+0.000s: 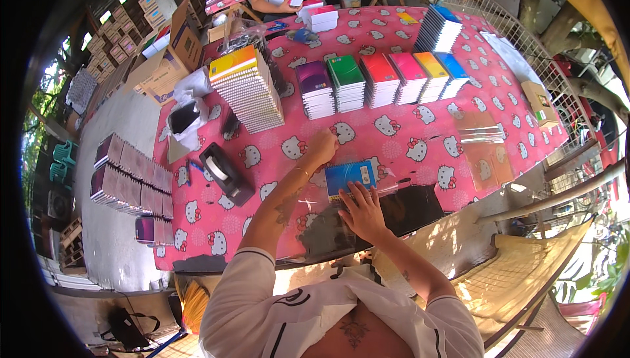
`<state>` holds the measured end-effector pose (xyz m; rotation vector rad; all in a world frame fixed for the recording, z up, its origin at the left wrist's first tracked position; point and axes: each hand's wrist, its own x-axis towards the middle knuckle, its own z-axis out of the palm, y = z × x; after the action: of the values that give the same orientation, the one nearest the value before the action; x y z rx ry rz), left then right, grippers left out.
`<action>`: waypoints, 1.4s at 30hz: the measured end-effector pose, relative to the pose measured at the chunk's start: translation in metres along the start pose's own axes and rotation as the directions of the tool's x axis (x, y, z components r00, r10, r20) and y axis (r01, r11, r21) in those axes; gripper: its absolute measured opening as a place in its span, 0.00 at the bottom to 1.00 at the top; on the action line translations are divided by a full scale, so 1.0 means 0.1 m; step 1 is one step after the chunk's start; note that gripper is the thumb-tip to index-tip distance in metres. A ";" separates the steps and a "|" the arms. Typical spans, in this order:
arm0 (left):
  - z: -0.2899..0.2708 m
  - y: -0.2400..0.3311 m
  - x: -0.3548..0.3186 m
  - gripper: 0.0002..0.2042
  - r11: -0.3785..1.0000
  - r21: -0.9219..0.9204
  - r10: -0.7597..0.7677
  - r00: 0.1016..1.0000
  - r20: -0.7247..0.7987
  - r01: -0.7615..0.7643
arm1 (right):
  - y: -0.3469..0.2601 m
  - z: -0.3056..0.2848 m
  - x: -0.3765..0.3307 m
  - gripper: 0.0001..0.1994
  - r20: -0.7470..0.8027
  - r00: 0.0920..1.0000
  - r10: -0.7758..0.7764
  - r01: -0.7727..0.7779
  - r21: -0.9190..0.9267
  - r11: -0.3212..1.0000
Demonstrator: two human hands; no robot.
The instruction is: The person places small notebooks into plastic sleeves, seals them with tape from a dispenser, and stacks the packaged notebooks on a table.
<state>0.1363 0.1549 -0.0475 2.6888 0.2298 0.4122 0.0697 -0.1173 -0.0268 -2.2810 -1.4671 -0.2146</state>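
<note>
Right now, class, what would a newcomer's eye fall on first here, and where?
Probably the pink cat-patterned tablecloth, spread across the centre. Over its middle stands a row of bright notebook stacks, with a tall yellow-topped stack to the left. Lower in the view, the right hand rests on a blue notebook.

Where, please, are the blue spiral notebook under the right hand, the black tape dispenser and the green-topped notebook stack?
Blue spiral notebook (346, 175): head view, middle of its cover.
Black tape dispenser (231, 181): head view, its body.
Green-topped notebook stack (348, 80): head view, its top cover.
</note>
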 end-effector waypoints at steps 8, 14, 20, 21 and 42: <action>-0.34 0.40 -0.02 0.08 0.994 -0.112 0.013 0.990 0.139 0.002 | 0.12 -0.04 -0.03 0.29 0.001 1.000 -0.024 0.024 -0.030 0.999; -0.50 0.70 -0.48 0.10 0.987 -0.078 0.140 0.989 -0.035 -0.143 | 0.12 -0.05 0.02 0.28 -0.009 0.997 -0.070 0.070 -0.045 0.997; -0.26 1.08 -1.03 0.05 0.973 0.210 0.108 0.993 -0.045 -0.096 | 0.17 0.05 0.00 0.27 -0.013 0.993 -0.113 0.113 -0.038 0.993; -0.18 1.14 -1.08 0.03 0.978 0.198 0.097 0.988 -0.121 -0.072 | 0.20 0.08 0.00 0.26 -0.023 0.991 -0.133 0.132 -0.047 0.990; 0.01 1.29 -1.40 0.12 0.925 0.379 0.111 0.961 -0.255 -0.006 | 1.11 -0.34 0.23 0.19 -0.126 0.971 0.204 -0.153 0.329 0.932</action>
<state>0.0175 0.0071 -0.0298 3.0117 0.3368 0.8369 0.1830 -0.1523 -0.0171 -2.0676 -1.1155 -0.0941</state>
